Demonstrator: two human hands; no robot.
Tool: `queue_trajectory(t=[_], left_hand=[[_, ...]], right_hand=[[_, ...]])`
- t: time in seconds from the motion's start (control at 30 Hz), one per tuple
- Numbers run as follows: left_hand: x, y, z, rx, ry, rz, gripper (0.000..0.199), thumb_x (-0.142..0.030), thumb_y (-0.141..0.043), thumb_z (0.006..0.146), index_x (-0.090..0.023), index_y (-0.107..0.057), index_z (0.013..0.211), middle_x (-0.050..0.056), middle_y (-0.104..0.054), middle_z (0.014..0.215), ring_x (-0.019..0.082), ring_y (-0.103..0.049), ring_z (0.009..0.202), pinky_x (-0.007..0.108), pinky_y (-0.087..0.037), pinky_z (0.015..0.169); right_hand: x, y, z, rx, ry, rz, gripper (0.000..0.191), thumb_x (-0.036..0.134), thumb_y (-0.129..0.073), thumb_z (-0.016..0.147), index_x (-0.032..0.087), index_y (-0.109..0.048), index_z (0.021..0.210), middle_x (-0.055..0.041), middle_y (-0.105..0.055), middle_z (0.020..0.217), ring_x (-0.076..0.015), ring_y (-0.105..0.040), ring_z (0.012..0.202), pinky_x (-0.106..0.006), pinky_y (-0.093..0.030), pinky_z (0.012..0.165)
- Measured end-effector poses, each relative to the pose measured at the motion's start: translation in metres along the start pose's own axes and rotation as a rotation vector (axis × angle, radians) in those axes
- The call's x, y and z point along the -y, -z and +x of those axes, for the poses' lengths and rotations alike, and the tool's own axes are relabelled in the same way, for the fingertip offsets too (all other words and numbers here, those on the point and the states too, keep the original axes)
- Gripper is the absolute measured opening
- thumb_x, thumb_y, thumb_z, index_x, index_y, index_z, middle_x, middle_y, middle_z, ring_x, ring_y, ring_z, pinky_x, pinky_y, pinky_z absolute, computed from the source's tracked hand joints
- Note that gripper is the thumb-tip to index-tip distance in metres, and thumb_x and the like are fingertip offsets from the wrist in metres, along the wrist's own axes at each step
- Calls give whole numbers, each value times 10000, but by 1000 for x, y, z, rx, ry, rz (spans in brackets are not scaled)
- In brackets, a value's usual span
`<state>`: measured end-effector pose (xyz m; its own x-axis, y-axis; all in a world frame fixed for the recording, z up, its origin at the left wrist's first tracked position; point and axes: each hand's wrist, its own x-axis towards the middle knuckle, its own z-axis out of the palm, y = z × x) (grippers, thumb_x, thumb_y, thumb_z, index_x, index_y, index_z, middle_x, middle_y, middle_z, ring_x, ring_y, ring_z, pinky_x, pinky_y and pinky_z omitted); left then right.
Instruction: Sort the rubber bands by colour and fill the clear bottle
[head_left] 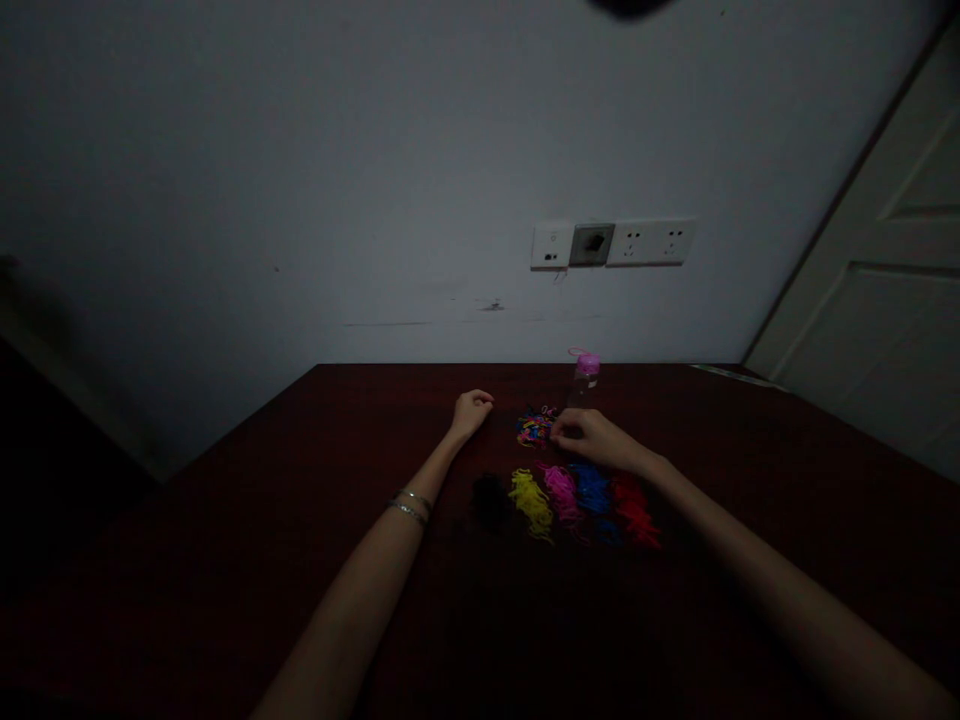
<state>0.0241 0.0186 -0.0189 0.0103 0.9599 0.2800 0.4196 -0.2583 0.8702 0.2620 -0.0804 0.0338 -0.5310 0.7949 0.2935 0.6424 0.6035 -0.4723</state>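
On the dark red table, a small mixed pile of multicoloured rubber bands [534, 427] lies between my two hands. My right hand [592, 437] is at the pile's right edge, thumb and fingertips pinched together; anything between them is too small to make out. My left hand [471, 412] rests left of the pile, fingers curled in, with nothing visible in it. Nearer to me lie sorted heaps of bands in a row: a black heap [491, 500], a yellow heap [532, 505], a pink heap [564, 498], a blue heap [594, 492] and a red heap [634, 512].
A clear bottle with a pink lid [588, 366] stands behind my right hand. The table [300, 480] meets a pale wall [337, 180] with a row of sockets [651, 243]. A panelled door [892, 270] is at the right. The light is dim.
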Motion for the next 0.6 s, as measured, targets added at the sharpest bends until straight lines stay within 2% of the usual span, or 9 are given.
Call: queue_trajectory(t=[0.13,0.33,0.47,0.6], left_hand=[[-1,0,-1,-10,-12,5,170,-122,-522,622,-111,-647,736,-49,-445,476,64,-384,454,179,-280,468],[-4,1,-2,-19,-18,16,170,-125,-523,608,-119,-651,720,-48,-448,467,70,-387,457,185,-292,477],[-4,1,-3,-2,-18,0,173,-121,-517,621,-119,-647,735,-51,-445,465,67,-387,452,181,-284,466],[-1,0,-1,-2,-28,-3,162,-124,-523,624,-116,-646,729,-52,-443,464,63,-388,450,177,-284,460]], right_hand=[[29,-13,2,-14,45,14,131,229,-528,761,170,-642,787,-38,-647,794,-146,-575,717,-255,-418,670],[67,-36,3,0,108,-92,113,232,-535,781,193,-641,786,-36,-623,804,-152,-552,787,-256,-398,692],[77,-44,2,11,132,-87,116,236,-541,791,200,-645,828,-34,-620,808,-146,-545,783,-248,-397,674],[72,-38,2,-18,122,-62,134,265,-544,794,197,-648,844,-38,-624,801,-147,-552,769,-255,-406,670]])
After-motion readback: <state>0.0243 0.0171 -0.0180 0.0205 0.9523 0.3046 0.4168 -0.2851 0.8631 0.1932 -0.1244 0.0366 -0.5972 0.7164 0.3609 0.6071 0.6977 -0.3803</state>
